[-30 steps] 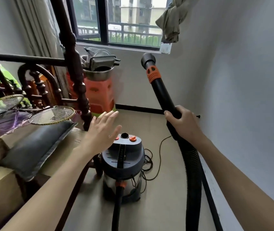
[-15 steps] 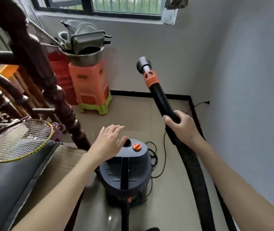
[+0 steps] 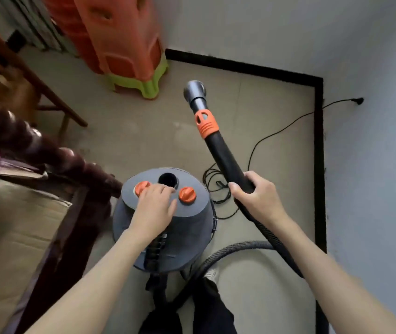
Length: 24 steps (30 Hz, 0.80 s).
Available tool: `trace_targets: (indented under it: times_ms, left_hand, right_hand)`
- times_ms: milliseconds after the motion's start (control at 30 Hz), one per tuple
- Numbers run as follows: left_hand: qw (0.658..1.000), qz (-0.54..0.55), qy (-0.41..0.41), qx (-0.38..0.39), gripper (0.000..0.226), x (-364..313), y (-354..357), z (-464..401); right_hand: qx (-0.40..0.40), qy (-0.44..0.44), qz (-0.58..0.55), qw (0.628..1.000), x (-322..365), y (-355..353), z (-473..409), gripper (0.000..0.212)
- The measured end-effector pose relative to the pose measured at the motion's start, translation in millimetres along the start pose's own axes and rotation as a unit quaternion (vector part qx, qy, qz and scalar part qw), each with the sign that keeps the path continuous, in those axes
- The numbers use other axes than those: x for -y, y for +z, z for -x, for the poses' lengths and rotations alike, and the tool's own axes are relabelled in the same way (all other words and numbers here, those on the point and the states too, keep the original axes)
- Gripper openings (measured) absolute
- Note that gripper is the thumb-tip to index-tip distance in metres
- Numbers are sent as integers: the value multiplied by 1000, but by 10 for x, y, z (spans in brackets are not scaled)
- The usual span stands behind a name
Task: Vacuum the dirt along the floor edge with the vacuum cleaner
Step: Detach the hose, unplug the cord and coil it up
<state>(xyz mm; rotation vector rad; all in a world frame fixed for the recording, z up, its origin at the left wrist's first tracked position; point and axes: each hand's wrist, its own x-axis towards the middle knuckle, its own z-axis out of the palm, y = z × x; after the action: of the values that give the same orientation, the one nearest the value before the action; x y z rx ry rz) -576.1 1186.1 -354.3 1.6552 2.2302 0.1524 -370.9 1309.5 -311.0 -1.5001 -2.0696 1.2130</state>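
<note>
The floor (image 3: 144,141) spreads out ahead of both my hands, and its black edge strip (image 3: 318,165) runs along the wall just beyond my right hand, turning the corner further ahead. The vacuum cleaner (image 3: 165,225) sits directly under my left hand (image 3: 154,208), and its ribbed hose (image 3: 228,254) loops behind and below my right wrist. My right hand (image 3: 256,198) is wrapped firmly around the black wand (image 3: 226,155), whose nozzle (image 3: 195,89) points away from me, raised off the floor as far as I can judge. My left hand lies on the canister lid with fingers loosely bent, fingertips at the left orange knob (image 3: 141,186); the second orange knob (image 3: 187,194) is just right of my fingers. I take this as switching on. To do it well, I would work one knob deliberately, keep the wand steady, then lower the nozzle flat against the strip, avoiding the thin power cord (image 3: 276,133) lying ahead of my right hand.
</note>
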Motion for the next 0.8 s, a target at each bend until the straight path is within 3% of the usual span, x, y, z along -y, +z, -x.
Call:
trace_targets:
  times_ms: [100,200,367,633,800]
  left_hand:
    - [999,-33,-41,-12,29,-20,311,-223]
    - [990,-116,-79,16,39,-20,546,-449]
    - [980,-182,-69,47,43,-24,793,-690]
    - [979,-199,-41,-34,31,-84,878,-721]
    - [976,-181,-118,-8,35,-194,943,-731]
  right_hand:
    - [13,21,-20,1000,-240,245,-182,18]
    - [11,32,-48,998,-420,421,-306,16]
    - [2,39,-54,998,-555,498,-393,20]
    - [10,57,-64,996,-682,535,-417,14]
    - [23,61,-54,996,-716,565,-395,13]
